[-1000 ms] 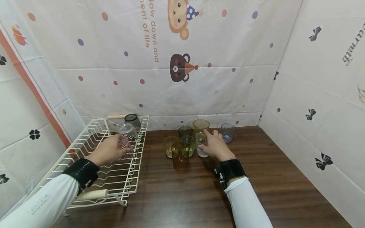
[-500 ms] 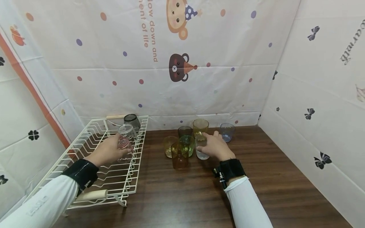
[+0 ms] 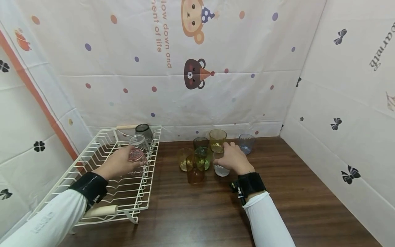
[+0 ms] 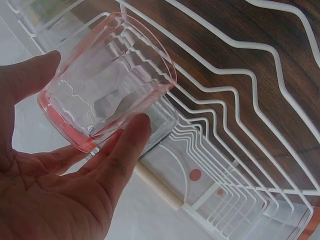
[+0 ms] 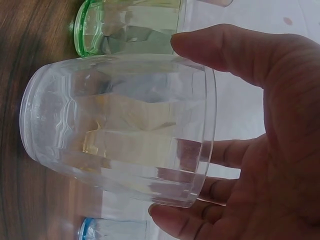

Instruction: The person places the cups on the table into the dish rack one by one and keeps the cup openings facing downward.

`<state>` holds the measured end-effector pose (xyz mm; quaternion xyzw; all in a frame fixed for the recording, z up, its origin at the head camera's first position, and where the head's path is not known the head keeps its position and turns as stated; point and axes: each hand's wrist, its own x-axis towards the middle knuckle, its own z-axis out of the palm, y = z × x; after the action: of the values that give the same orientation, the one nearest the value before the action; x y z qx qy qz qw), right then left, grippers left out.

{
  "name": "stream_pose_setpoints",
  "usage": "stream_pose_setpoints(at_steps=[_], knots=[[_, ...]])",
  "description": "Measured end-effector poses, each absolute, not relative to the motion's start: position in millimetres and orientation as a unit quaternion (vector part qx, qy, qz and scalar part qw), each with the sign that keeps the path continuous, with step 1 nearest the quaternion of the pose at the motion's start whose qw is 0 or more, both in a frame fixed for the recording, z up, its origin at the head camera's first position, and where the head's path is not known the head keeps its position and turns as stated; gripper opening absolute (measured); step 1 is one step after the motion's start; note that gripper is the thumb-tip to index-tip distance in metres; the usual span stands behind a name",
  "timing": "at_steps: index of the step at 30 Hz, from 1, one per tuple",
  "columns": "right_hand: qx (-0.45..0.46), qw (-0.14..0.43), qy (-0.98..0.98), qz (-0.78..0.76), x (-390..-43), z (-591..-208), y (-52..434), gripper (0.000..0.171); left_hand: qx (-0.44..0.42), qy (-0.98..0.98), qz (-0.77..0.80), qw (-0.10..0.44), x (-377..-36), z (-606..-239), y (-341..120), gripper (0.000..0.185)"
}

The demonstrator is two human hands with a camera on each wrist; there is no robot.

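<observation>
My left hand grips a pink-tinted glass that stands upside down on the white wire dish rack. In the left wrist view, thumb and fingers pinch opposite sides of this pink glass, its rim against the wires. On the rack behind it are a clear glass and a dark grey glass. My right hand holds a clear tumbler near its rim, thumb on one side and fingers on the other, as the right wrist view of the tumbler shows.
Left of the tumbler cluster several glasses: green, amber-brown, yellow and dark. Behind it stands a taller yellow glass, with a blue glass to the right. Patterned cloth walls enclose the wooden table.
The clear tumbler in my right hand has shifted slightly right and towards me, away from the green glass. My left hand stays on the pink glass, nearly still.
</observation>
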<state>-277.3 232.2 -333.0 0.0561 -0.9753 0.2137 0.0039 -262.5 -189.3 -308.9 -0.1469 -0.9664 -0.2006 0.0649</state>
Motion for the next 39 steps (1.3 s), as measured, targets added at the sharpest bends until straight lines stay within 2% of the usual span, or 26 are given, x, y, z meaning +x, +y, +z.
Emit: stream_pose_setpoints(at_steps=[5, 12, 19, 26, 34, 39], knots=[[0.052, 0.007, -0.977, 0.208, -278, -333, 232, 0.088, -0.144, -0.968, -0.195, 0.063, -262, -308, -189, 0.055], [0.051, 0.014, -0.977, 0.205, -279, -332, 232, 0.081, -0.132, -0.975, -0.176, 0.038, -260, -302, -191, 0.087], [0.052, 0.038, -0.975, 0.211, -278, -327, 238, 0.076, -0.109, -0.983, -0.144, 0.037, -252, -288, -191, 0.098], [0.04, 0.075, -0.961, 0.263, -279, -319, 256, 0.073, -0.125, -0.982, -0.123, 0.077, -231, -256, -163, 0.093], [0.015, 0.165, -0.905, 0.391, -276, -313, 268, 0.052, -0.169, -0.959, -0.125, 0.191, -195, -237, -111, 0.074], [0.015, 0.171, -0.867, 0.467, -273, -311, 265, 0.046, -0.182, -0.944, -0.158, 0.224, -175, -232, -84, 0.073]])
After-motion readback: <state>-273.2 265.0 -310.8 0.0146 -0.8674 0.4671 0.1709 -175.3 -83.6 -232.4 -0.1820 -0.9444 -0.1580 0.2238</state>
